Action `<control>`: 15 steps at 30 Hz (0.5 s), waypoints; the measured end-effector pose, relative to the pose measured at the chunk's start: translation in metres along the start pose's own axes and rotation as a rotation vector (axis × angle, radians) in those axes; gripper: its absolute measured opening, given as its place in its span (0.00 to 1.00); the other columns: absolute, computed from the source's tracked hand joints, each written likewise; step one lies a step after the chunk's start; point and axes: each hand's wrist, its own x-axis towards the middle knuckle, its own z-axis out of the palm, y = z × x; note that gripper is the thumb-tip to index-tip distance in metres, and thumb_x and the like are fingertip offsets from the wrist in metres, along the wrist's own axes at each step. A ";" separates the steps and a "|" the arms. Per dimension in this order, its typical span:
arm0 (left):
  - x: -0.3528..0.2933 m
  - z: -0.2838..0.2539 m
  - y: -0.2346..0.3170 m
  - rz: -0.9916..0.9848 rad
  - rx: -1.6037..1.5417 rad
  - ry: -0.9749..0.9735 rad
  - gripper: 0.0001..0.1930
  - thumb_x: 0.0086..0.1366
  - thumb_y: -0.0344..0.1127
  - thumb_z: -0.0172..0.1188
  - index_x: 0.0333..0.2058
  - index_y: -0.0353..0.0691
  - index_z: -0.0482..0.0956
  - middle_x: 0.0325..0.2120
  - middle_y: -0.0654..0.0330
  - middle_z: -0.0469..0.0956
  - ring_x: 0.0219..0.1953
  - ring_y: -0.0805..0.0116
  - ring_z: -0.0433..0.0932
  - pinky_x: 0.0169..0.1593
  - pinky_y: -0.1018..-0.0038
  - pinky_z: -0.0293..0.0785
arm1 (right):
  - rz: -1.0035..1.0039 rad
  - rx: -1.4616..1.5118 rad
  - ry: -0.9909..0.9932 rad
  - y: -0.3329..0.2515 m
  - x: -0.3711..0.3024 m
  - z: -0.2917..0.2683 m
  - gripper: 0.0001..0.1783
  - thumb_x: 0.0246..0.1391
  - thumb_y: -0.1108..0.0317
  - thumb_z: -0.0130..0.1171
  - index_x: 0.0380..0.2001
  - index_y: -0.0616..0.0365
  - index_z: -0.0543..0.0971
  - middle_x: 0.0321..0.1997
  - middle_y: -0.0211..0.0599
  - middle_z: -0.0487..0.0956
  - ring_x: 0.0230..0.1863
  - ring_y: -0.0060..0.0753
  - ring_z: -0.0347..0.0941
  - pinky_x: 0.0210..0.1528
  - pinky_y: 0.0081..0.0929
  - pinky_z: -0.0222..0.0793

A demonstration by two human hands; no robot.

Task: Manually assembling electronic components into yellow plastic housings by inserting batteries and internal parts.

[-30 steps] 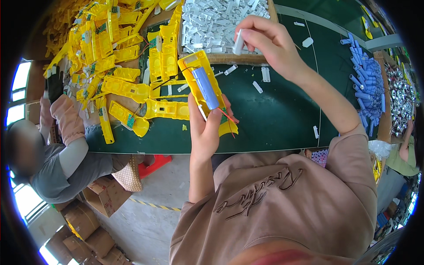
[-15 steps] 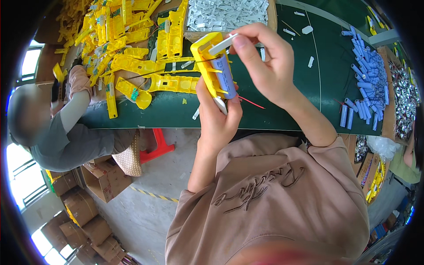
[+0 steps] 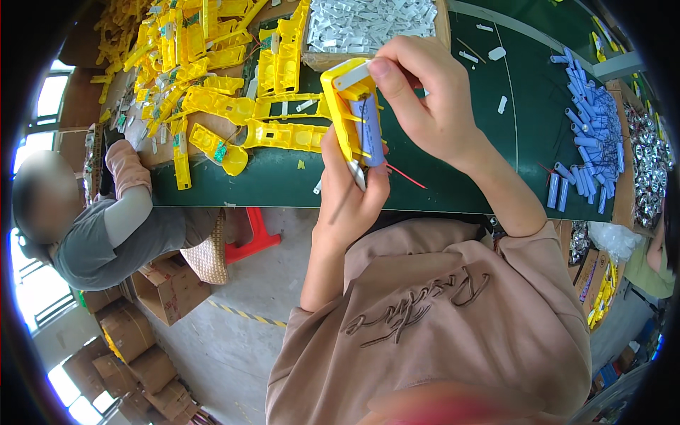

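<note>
My left hand (image 3: 352, 198) is closed around the lower end of a yellow plastic housing (image 3: 333, 99), held up over the table's front edge. Inside the housing lies a blue-purple cylindrical battery (image 3: 367, 127). A red wire (image 3: 407, 177) sticks out below it to the right. Between thumb and forefinger my right hand (image 3: 432, 99) pinches a small whitish plastic strip (image 3: 351, 76), which lies across the upper end of the housing. Another white piece (image 3: 356, 174) shows at the housing's lower end, beside my left fingers.
Yellow housings (image 3: 212, 103) are heaped at left on the green table (image 3: 489, 142). A box of clear plastic strips (image 3: 372, 25) stands behind my hands. Wired blue batteries (image 3: 584, 134) are piled at right, near a box of shiny parts (image 3: 646, 166). A co-worker (image 3: 106, 227) sits at left.
My right hand has brought the whitish strip from a slant above the housing down against its upper end. The housing has shifted slightly right. The co-worker's arm has moved.
</note>
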 end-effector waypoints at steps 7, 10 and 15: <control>0.003 -0.005 0.000 -0.020 -0.231 -0.109 0.21 0.56 0.24 0.42 0.49 0.34 0.51 0.33 0.52 0.67 0.29 0.69 0.71 0.31 0.74 0.75 | -0.128 -0.212 0.090 0.009 -0.004 0.011 0.10 0.50 0.64 0.52 0.19 0.55 0.68 0.13 0.29 0.67 0.16 0.32 0.62 0.25 0.29 0.52; 0.004 -0.009 -0.001 -0.057 -0.232 -0.155 0.22 0.56 0.26 0.44 0.50 0.34 0.51 0.33 0.52 0.67 0.29 0.68 0.71 0.30 0.74 0.75 | -0.066 -0.254 -0.115 0.006 0.000 0.000 0.10 0.49 0.64 0.53 0.20 0.55 0.68 0.14 0.30 0.68 0.17 0.31 0.64 0.24 0.29 0.54; 0.005 -0.008 0.001 -0.200 -0.386 -0.260 0.24 0.56 0.30 0.46 0.51 0.34 0.50 0.32 0.51 0.68 0.28 0.68 0.72 0.28 0.74 0.75 | 0.175 -0.034 -0.412 0.017 0.006 -0.023 0.07 0.52 0.66 0.51 0.28 0.58 0.69 0.18 0.32 0.66 0.19 0.26 0.62 0.26 0.22 0.58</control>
